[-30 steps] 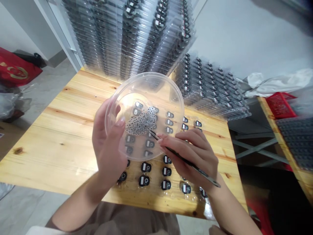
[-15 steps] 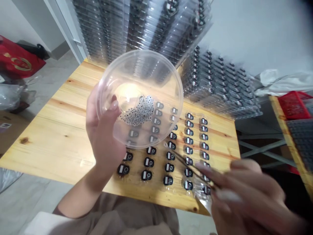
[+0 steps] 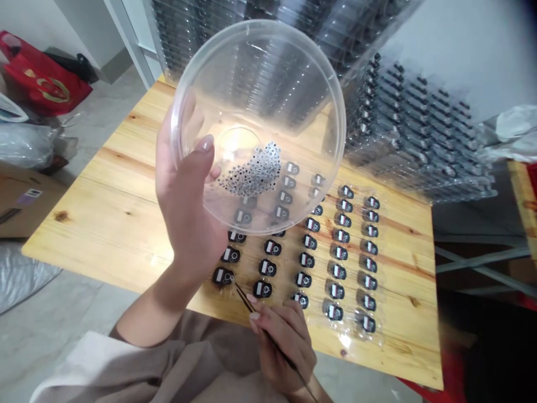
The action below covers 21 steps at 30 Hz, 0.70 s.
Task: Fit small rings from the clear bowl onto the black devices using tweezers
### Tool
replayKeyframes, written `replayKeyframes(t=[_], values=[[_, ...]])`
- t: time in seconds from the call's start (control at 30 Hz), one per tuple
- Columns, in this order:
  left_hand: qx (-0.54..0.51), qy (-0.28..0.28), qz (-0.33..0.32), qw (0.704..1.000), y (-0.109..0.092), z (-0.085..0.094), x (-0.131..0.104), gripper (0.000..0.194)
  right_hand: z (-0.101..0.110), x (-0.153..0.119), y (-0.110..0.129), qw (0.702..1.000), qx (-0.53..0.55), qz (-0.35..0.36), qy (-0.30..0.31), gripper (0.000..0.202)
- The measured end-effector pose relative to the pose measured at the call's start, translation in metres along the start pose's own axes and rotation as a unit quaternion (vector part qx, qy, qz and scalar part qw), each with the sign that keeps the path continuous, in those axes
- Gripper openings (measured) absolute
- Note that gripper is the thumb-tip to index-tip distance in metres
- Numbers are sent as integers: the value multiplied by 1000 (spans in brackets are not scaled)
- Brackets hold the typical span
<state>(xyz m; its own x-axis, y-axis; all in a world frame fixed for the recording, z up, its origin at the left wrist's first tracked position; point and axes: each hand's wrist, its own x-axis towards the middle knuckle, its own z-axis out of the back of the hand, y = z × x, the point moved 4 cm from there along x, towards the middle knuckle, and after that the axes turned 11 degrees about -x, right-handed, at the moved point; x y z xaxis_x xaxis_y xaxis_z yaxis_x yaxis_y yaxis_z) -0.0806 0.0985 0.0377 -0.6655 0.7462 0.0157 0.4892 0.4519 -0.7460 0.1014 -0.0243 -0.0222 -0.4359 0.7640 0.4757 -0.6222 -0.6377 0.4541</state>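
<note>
My left hand (image 3: 188, 207) grips the near left side of a round clear plastic tub (image 3: 308, 131), its thumb over the rim. The tub is tilted toward me, and a heap of tiny light rings with dark centres (image 3: 255, 173) lies inside. My right hand (image 3: 285, 341) is closed on dark tweezers (image 3: 247, 299). Their tips touch or hover just over a small black device (image 3: 222, 276) at the near left corner of a clear tray (image 3: 321, 291); a tiny ring seems to be at the tips. Rows of such black devices fill the tray, partly seen through the tub.
The tray lies on a wooden table (image 3: 104, 207). Stacked clear trays (image 3: 419, 140) of black devices stand along the back and right. On the floor at left are a red bag (image 3: 46, 84), a cardboard box (image 3: 20, 198) and plastic wrap (image 3: 27, 274).
My right hand has swung from the right side to the near left of the tray, bringing the tweezer tips to the corner device. The tub, still in my left hand, appears higher and closer.
</note>
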Motion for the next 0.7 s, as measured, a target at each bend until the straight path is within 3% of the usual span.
replayKeyframes(t=[0.1, 0.7], values=[[16, -7, 17, 1000, -1, -2, -2, 24, -1, 6, 0, 998, 41, -20, -34, 27], [46, 7, 29, 999, -5, -6, -5, 29, -4, 12, 5, 1000, 21, -6, -20, 25]])
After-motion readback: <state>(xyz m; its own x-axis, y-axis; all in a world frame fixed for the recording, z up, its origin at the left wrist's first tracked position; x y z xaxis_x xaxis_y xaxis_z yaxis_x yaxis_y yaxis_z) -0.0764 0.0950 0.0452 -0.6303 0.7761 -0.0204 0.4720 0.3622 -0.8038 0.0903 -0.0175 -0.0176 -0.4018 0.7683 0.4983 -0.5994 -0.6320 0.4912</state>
